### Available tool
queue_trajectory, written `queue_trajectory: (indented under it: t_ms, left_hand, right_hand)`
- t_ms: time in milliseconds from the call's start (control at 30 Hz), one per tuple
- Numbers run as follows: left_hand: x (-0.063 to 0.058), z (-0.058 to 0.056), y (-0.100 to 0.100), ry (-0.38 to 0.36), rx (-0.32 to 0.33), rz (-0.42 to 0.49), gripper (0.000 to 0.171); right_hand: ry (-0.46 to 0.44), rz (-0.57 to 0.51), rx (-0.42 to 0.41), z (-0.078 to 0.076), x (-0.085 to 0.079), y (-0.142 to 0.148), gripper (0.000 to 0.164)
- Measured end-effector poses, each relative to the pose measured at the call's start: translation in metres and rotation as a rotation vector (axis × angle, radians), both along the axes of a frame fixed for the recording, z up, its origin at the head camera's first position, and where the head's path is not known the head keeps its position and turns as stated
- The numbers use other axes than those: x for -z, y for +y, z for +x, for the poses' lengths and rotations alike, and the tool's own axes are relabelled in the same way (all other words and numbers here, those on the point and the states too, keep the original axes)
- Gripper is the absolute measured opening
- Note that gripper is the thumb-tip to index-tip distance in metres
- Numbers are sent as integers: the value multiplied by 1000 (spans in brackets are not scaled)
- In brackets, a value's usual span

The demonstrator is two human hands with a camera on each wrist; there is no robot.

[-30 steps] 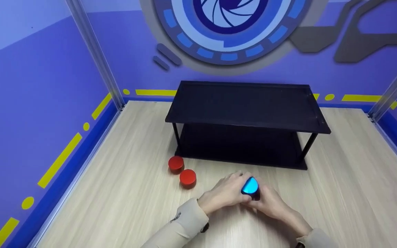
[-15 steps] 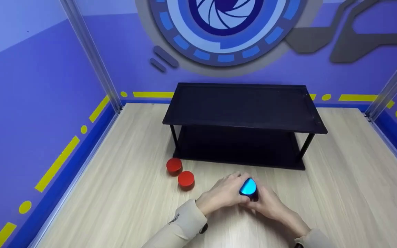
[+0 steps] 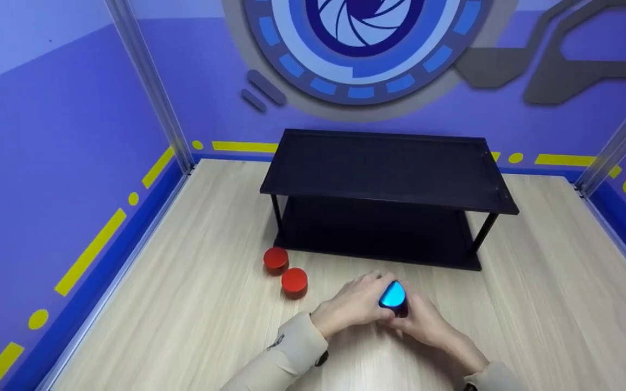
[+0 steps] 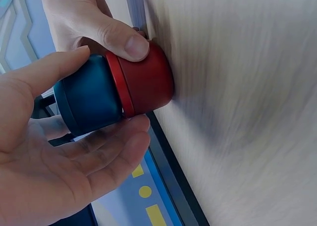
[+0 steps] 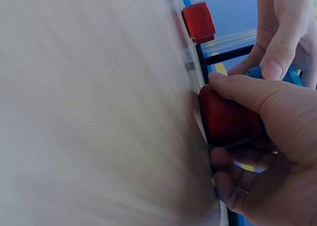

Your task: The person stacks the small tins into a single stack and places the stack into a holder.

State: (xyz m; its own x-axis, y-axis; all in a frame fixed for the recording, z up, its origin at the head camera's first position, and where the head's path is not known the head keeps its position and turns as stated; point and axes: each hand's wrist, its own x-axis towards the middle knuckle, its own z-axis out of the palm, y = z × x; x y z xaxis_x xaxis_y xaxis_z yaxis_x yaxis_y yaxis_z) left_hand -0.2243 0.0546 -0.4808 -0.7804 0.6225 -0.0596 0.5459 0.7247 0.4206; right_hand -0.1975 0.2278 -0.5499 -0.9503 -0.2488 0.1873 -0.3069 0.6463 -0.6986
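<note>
A small round blue tin [image 3: 393, 295] stands stacked on a red tin [image 4: 143, 82] of similar shape, which rests on the wooden table. My left hand [image 3: 354, 304] grips the blue tin, its thumb on one side and fingers on the other. Below it, my right hand [image 3: 427, 320] holds the red tin between thumb and fingers, as the right wrist view shows. In the head view the hands hide the lower tin. To the left, two more red tins, one farther [image 3: 276, 259] and one nearer [image 3: 294, 281], sit close together.
A black two-tier rack [image 3: 389, 171] stands behind the hands, its lower shelf near the red tins. Blue-purple printed panels [image 3: 204, 81] close off the back and sides of the wooden table [image 3: 182, 304]. Metal posts [image 3: 152, 87] mark the back corners.
The head view shifts slightly. Both hands and the stacked tins keep the same position and hold.
</note>
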Motion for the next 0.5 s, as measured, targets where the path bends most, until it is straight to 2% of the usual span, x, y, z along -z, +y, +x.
queue_trajectory:
  t_ms: [233, 500]
  left_hand:
    - [0, 1, 1, -14, -12, -17, 53]
    - [1, 0, 1, 14, 13, -9, 51]
  right_hand:
    - [4, 7, -17, 0, 0, 0, 70]
    - [-1, 16, -4, 1, -2, 1, 72]
